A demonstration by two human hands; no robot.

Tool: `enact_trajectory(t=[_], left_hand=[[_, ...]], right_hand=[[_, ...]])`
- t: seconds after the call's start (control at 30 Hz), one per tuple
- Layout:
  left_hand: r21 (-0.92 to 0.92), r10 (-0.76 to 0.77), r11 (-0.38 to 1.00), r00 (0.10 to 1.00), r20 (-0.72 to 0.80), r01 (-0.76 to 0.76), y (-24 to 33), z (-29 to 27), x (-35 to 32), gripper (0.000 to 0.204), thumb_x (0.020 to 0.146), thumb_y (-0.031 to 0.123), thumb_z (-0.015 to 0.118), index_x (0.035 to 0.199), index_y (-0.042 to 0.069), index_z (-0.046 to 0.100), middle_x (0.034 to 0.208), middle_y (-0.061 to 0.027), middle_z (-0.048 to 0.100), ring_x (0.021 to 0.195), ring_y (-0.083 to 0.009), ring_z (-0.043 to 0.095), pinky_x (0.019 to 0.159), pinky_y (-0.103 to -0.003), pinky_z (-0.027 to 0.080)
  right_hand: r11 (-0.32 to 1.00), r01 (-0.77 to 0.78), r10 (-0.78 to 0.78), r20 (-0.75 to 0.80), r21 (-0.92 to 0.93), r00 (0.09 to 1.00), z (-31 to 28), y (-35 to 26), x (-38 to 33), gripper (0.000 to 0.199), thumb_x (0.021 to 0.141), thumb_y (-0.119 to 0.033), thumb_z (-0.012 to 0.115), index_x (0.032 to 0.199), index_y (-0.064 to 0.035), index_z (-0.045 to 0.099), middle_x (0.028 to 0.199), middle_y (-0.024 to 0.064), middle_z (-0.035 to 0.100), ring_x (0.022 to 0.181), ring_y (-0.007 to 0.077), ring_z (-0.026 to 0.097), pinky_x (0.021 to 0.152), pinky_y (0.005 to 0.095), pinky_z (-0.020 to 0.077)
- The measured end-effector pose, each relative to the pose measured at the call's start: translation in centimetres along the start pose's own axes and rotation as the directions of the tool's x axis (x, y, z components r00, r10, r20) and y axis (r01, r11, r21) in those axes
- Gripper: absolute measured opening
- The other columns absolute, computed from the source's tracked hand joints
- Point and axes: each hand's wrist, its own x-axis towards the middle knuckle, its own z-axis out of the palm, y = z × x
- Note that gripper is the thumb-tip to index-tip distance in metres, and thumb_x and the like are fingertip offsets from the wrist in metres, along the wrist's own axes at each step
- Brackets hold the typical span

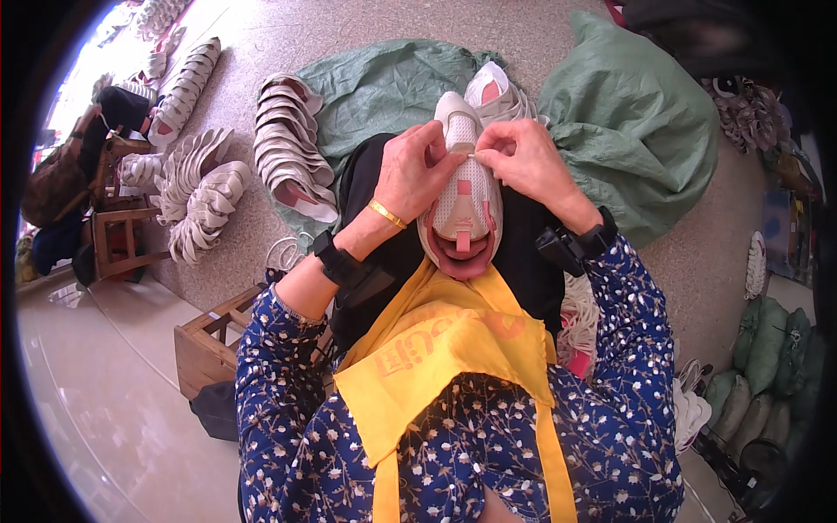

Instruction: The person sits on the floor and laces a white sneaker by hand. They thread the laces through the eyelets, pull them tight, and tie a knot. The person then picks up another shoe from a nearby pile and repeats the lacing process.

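Speckled floor (240, 91), bulging green sack (628, 131), rumpled green cloth (392, 83), row of nested white shoe uppers (186, 90), wooden stool (196, 359)

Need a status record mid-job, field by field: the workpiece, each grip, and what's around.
Workpiece: white-and-pink perforated shoe upper, opening toward the wearer
Left grip: bare, fingertips at the upper's midsection; exact hold unclear
Right grip: bare, fingertips facing the left's; exact hold unclear
Below the opening: yellow cloth apron
Left side: curved stack of nested white shoe uppers; brown wooden stool
Right side: bulging green fabric sack
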Motion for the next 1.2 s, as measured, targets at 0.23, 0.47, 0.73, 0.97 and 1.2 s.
enact_trajectory(t=[0.23,0.47,0.73,0.97,1.2], left_hand=[[-0.024,-0.059,0.998,0.998,0.014,0.059,0.0,-0.2,-0.3,0.029,0.082,0.014,0.083,0.082,0.002,0.057,0.069,-0.0054,0.063,0.059,-0.0118,0.060,0.057,-0.029,0.050],[-0.122,-0.072,0.989,0.991,0.110,0.085,0.1,-1.2,-0.4,0.017,0.083,0.006,0.076,0.090,0.001,0.060,0.076,-0.0046,0.067,0.067,-0.0094,0.066,0.065,-0.026,0.054],[-0.146,-0.070,0.985,0.989,0.134,0.090,-0.5,-1.3,-0.5,0.018,0.084,0.002,0.072,0.096,0.000,0.059,0.079,-0.0040,0.067,0.071,-0.0080,0.067,0.067,-0.025,0.054],[-0.173,-0.064,0.981,0.986,0.154,0.091,-0.2,-1.0,-0.4,0.014,0.087,0.001,0.069,0.097,0.000,0.059,0.083,-0.0055,0.063,0.073,-0.0091,0.064,0.068,-0.025,0.053],[-0.135,-0.034,0.990,0.992,0.125,0.051,-0.4,-0.4,0.0,0.010,0.091,0.000,0.065,0.097,0.001,0.058,0.085,-0.0072,0.060,0.071,-0.0122,0.060,0.066,-0.028,0.051]], right_hand=[[0.994,0.104,-0.105,-0.025,-0.021,0.994,0.8,0.3,-0.2,0.013,0.088,-0.010,0.074,0.093,0.0019,0.074,0.074,0.0084,0.070,0.066,0.0105,0.063,0.064,0.0288,0.0518],[0.978,0.178,-0.189,-0.101,-0.107,0.977,0.7,0.0,-1.0,0.010,0.086,-0.007,0.068,0.085,0.0024,0.067,0.080,0.0210,0.069,0.078,0.0386,0.069,0.069,0.0458,0.0533],[0.974,0.218,-0.221,-0.044,-0.052,0.974,1.4,0.1,-0.6,0.013,0.088,-0.008,0.070,0.090,0.0030,0.064,0.083,0.0188,0.069,0.077,0.0369,0.070,0.067,0.0439,0.0525],[0.893,0.326,-0.346,-0.011,-0.311,0.938,2.2,-0.3,-0.2,0.015,0.091,-0.008,0.068,0.097,0.0006,0.059,0.089,0.0201,0.067,0.085,0.0414,0.067,0.070,0.0481,0.0511],[0.954,0.283,-0.287,-0.029,-0.102,0.958,1.6,0.7,0.1,0.013,0.091,-0.007,0.067,0.096,0.0015,0.059,0.086,0.0195,0.068,0.082,0.0380,0.069,0.069,0.0445,0.0519]])
